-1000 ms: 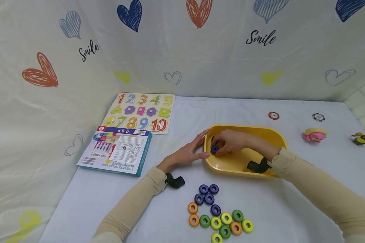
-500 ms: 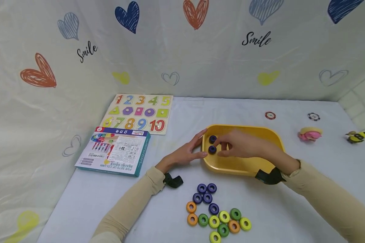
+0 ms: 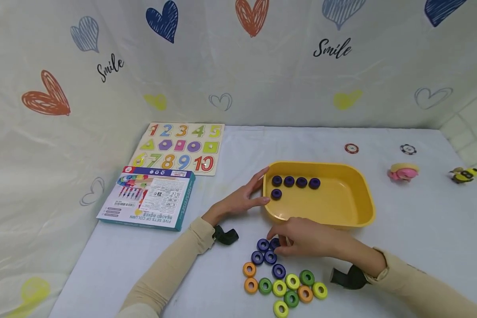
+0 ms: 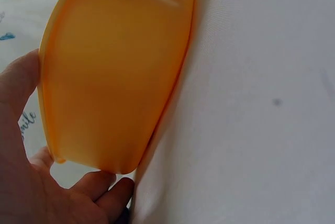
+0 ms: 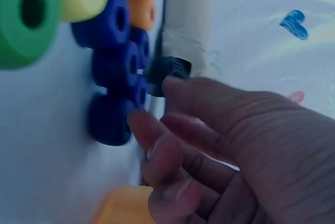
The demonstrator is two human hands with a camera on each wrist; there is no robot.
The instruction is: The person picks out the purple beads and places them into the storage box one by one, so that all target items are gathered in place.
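Observation:
My left hand (image 3: 240,198) rests against the left end of a yellow plastic tray (image 3: 342,207), fingers along its rim and thumb by the near corner. The left wrist view shows its fingertips touching the tray (image 4: 115,77). Inside the tray lie several dark blue ring beads (image 3: 301,182), most in a row at the back. My right hand (image 3: 308,238) hovers over a blue ring bead (image 3: 274,243) in front of the tray, partly covering it. In the right wrist view, one fingertip is right at a blue ring bead (image 5: 109,120), with the thumb apart from it.
Orange ring beads (image 3: 251,285), green ones (image 3: 265,286) and yellow ones (image 3: 279,288) lie near the front. A boxed set (image 3: 147,198) overlaps a number puzzle board (image 3: 179,145) at left. Two poker chips (image 3: 351,148), a pink toy (image 3: 403,172) and a bee toy (image 3: 463,176) are at right.
My right hand let go of a blue ring bead in the tray, then moved out toward the loose beads in front. The row in the tray is uncovered now. My left hand stayed at the tray.

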